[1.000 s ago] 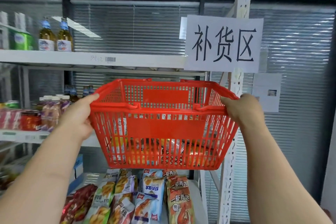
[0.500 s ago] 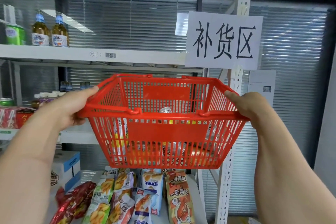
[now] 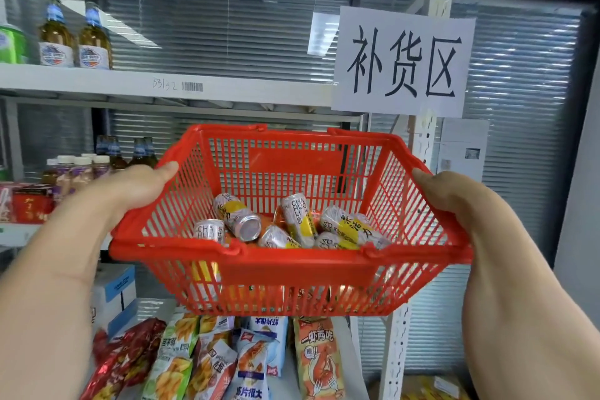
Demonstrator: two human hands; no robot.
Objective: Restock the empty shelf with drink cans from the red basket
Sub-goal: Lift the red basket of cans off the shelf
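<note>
I hold a red plastic basket (image 3: pixel 292 265) in the air in front of the shelving. My left hand (image 3: pixel 130 191) grips its left rim and my right hand (image 3: pixel 454 198) grips its right rim. Inside lie several silver and yellow drink cans (image 3: pixel 298 221), tumbled on their sides. Behind the basket, the right half of the middle shelf is bare as far as it shows. Above it, the top shelf (image 3: pixel 243 88) is bare to the right of its bottles.
Two amber bottles (image 3: pixel 76 39) stand at the top shelf's left. Bottles and red packs (image 3: pixel 74 172) fill the middle shelf's left. Snack bags (image 3: pixel 220 357) lie on the bottom shelf beside a blue box (image 3: pixel 117 289). A paper sign (image 3: pixel 402 62) hangs on the white upright (image 3: pixel 422 140).
The basket has dropped lower in view and tipped toward me, so the cans inside now show from above. Both hands kept their grip on the rims.
</note>
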